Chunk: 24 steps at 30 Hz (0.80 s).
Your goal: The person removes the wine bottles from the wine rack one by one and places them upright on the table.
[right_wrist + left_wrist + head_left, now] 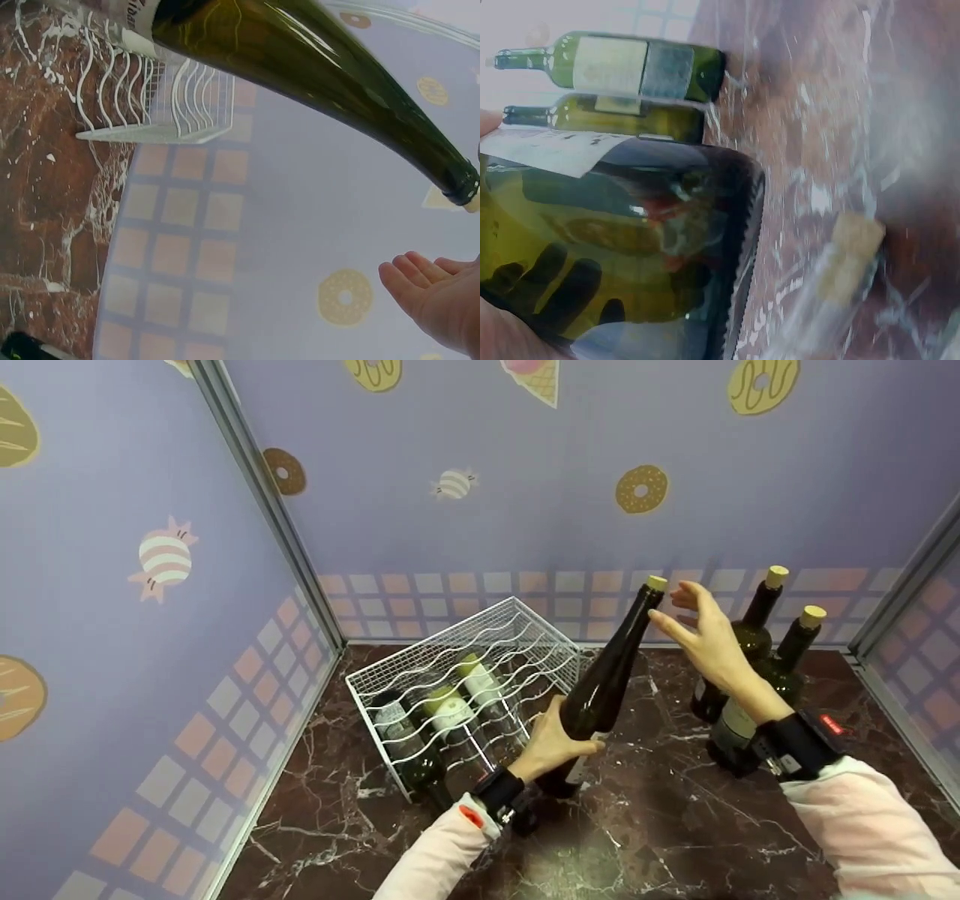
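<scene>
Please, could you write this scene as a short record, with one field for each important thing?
Left hand: grips the dark bottle low on its body
Held bottle: tilted, cork in its mouth
Right hand: beside the bottle's neck, fingers not gripping it
Rack: white wire, on the marbled surface
In rack: three bottles visible, lying down
At right: two upright corked bottles

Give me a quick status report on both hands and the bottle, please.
Left hand gripping tilted corked bottle low on its body. Right hand open beside its neck, not holding. White wire rack close by; nothing plainly blocking.
</scene>
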Available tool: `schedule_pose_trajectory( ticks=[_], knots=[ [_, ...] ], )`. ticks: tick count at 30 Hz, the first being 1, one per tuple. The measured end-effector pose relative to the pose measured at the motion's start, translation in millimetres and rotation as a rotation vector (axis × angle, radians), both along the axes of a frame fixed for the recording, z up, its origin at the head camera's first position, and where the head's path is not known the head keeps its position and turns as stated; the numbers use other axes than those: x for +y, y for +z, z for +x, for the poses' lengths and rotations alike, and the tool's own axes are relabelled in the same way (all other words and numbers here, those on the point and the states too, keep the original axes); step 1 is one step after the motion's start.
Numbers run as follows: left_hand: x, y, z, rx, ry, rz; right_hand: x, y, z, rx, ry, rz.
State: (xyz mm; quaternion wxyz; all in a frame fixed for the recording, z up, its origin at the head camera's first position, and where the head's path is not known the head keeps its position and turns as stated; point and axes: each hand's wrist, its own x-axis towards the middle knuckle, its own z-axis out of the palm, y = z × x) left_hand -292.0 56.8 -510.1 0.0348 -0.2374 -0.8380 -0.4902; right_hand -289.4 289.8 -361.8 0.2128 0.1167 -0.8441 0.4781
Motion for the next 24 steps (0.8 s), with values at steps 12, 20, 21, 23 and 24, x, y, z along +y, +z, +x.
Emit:
schedule_pose_trajectory(
  ticks=[12, 20, 21, 23, 24],
  knots=[
    [16.8, 0.7, 14.4, -0.129, -0.017, 0.11, -31.8, 10.7, 16.4, -0.057, 0.097, -0.048],
    [21.4, 0.5, 23.6, -0.172, -0.073, 0.149, -30.8, -12.0, -5.0, -0.074, 0.099, -0.047],
    [21.8, 0.3, 24.6, -0.173, -0.074, 0.15, -31.8, -12.6, -5.8, -0.061, 0.094, -0.037],
    [22.7, -0.1, 26.4, -0.183, -0.072, 0.151, -33.3, -14.1, -7.5, -0.035, 0.093, -0.022],
    [23.2, -0.6, 27.3, -0.187, -0.071, 0.152, -33.9, -15.0, -8.2, -0.025, 0.095, -0.019]
  ],
)
